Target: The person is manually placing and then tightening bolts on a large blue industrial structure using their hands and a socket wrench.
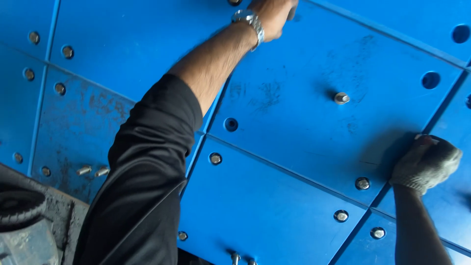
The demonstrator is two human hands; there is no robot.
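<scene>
— So, what do I have in front of me?

— I see a wall of blue panels (294, 206) tilted across the view, bolted at the corners. My left hand (272, 17) is up at twelve o'clock, at the top edge, with a metal wristwatch (250, 22) on the wrist and a black sleeve (147, 172) running down to seven o'clock.

— Are its fingers open or shut?

— They look curled against the panel, beside a dark round fitting (234, 2) at the very top, but the frame cuts them off and they are blurred, so I cannot tell whether they grip anything.

— And the other hand?

— A gloved hand (426, 164) sits at about four o'clock, in a grey knit glove, its bare forearm rising from the bottom edge. I take it as my right. Its fingers are curled shut and pressed on the seam where two panels meet; whether they hold something, I cannot tell.

— Anything between the two?

— A protruding bolt (341, 98) stands out of the large panel at about two o'clock, well apart from both hands. An empty hole (231, 124) lies near the centre. A seated bolt head (362, 183) is just beside the gloved hand, at its eight o'clock. Two loose-looking bolts (93, 171) stick out at nine o'clock.
</scene>
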